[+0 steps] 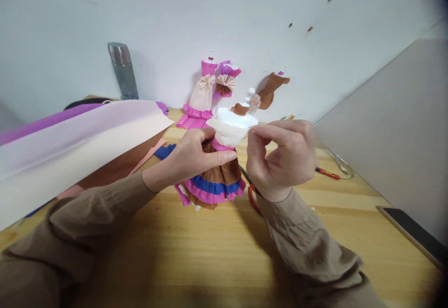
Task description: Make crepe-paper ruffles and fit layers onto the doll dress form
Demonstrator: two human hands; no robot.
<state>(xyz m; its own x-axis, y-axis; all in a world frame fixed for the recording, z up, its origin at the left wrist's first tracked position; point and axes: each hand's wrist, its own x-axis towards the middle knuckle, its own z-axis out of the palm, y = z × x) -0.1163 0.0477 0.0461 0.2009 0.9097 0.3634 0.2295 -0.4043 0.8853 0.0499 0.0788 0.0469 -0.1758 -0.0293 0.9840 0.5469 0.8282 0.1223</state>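
Note:
My left hand [196,157] is closed around the waist of a small paper doll dress [215,182] with brown, blue and pink ruffled layers, held upright just above the wooden table [210,252]. My right hand [283,156] pinches the edge of a white paper strip [231,126] that wraps the top of the dress. Red-handled scissors [252,198] lie on the table under my right wrist, mostly hidden.
Large pale pink and purple paper sheets [77,135] lie at the left. Finished paper dresses [206,95] and a brown dress [271,88] lean on the white wall. A steel bottle [123,71] stands behind. A red tool [327,173] and a phone [413,233] lie at the right.

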